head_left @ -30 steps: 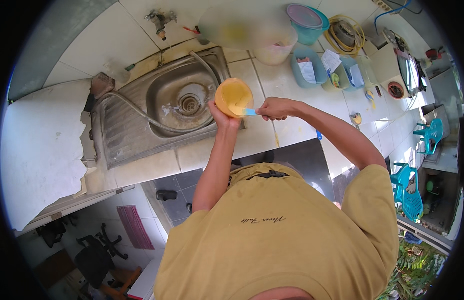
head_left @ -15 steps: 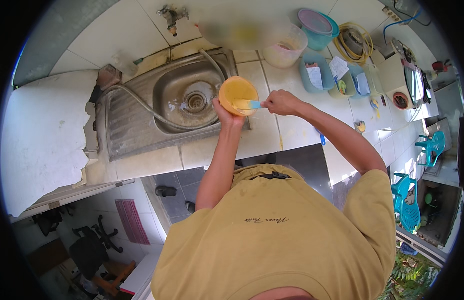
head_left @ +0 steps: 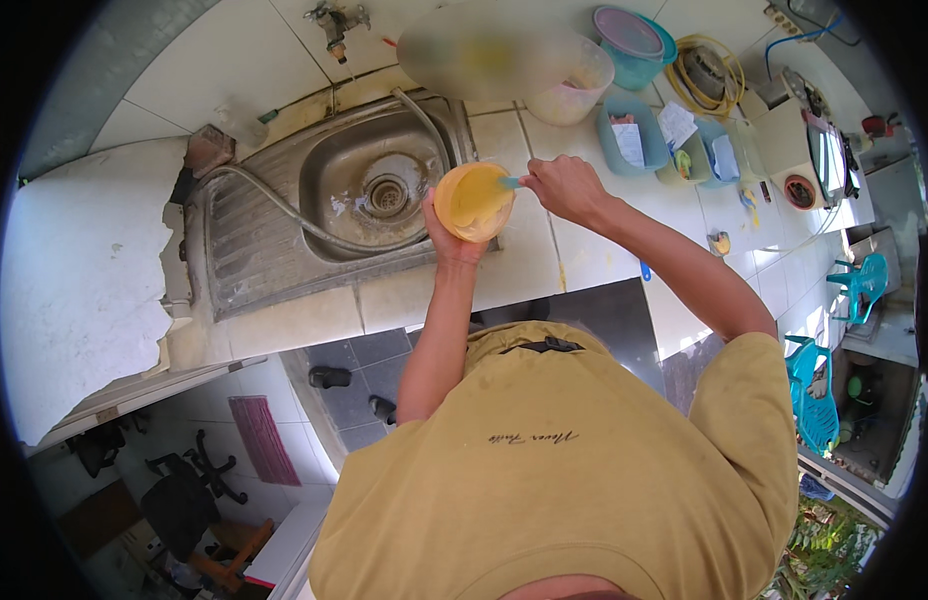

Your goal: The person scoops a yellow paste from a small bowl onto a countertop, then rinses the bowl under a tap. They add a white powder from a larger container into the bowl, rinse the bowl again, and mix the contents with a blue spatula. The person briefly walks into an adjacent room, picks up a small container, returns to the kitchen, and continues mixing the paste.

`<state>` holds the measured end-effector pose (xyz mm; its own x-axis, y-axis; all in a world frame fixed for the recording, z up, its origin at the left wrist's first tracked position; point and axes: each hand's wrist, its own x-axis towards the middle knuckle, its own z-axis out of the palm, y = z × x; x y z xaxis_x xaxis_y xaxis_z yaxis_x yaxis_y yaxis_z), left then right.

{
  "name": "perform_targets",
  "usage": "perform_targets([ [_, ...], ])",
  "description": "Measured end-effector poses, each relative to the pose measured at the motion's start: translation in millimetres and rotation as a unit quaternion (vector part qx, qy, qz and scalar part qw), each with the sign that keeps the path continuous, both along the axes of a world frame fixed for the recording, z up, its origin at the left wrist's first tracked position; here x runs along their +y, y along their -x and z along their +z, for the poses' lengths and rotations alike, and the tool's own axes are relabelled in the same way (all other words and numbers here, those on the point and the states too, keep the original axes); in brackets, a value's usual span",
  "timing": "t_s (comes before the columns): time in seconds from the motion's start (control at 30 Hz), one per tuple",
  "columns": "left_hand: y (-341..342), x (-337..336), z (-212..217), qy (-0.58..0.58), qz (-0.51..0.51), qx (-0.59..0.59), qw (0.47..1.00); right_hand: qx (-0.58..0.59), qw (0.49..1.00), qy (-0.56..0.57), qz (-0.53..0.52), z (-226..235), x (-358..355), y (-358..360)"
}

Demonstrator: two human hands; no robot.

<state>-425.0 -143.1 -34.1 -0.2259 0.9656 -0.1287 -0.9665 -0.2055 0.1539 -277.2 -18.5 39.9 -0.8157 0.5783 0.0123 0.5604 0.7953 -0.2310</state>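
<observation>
My left hand (head_left: pixel 455 243) is wrapped round the lower left side of an orange bowl (head_left: pixel 443 207), holding it up at the sink's right edge. Thick yellow paste (head_left: pixel 476 196) coats the inside of the bowl. From the right, my right hand (head_left: pixel 568 188) grips a spatula with a light blue part (head_left: pixel 510 182) showing at the far right rim. The spatula's tip is in the paste and hidden from view. The bowl is tilted, so its inside faces me. Behind it lies the steel sink (head_left: pixel 314 165) with its round drain.
A grey hose (head_left: pixel 284 208) bends across the sink, below a wall tap (head_left: pixel 336 28). Right of the sink, a whitish tub (head_left: pixel 574 92), blue baskets (head_left: pixel 616 150) and a lidded teal container (head_left: pixel 639 62) stand on the tiled counter (head_left: pixel 584 250). Yellow smears mark the tiles.
The bowl has tipped and shifted slightly, showing more of its inside. My right hand has moved a little away from me, taking the spatula from mid-bowl to the far right rim.
</observation>
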Motion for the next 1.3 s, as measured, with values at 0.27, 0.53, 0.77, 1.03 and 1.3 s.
perform_targets([
  [0.27, 9, 17, 1, 0.035, 0.046, -0.046, 0.997, 0.054, 0.996, -0.068, 0.017, -9, 5, 3],
  [0.53, 9, 19, -2, 0.060, 0.052, -0.020, 0.997, 0.004, 0.999, 0.047, -0.009, -5, 5, 10],
  [0.77, 5, 18, 1, 0.063, 0.040, -0.034, 0.997, 0.004, 0.997, -0.078, -0.016, -6, 7, 6],
  [1.03, 10, 19, -4, 0.063, 0.055, -0.043, 0.996, -0.094, 0.984, 0.151, -0.031, -12, -1, 17],
  [1.3, 22, 25, -6, 0.075, 0.058, -0.034, 0.995, -0.079, 0.984, 0.158, 0.002, -33, 20, 22],
])
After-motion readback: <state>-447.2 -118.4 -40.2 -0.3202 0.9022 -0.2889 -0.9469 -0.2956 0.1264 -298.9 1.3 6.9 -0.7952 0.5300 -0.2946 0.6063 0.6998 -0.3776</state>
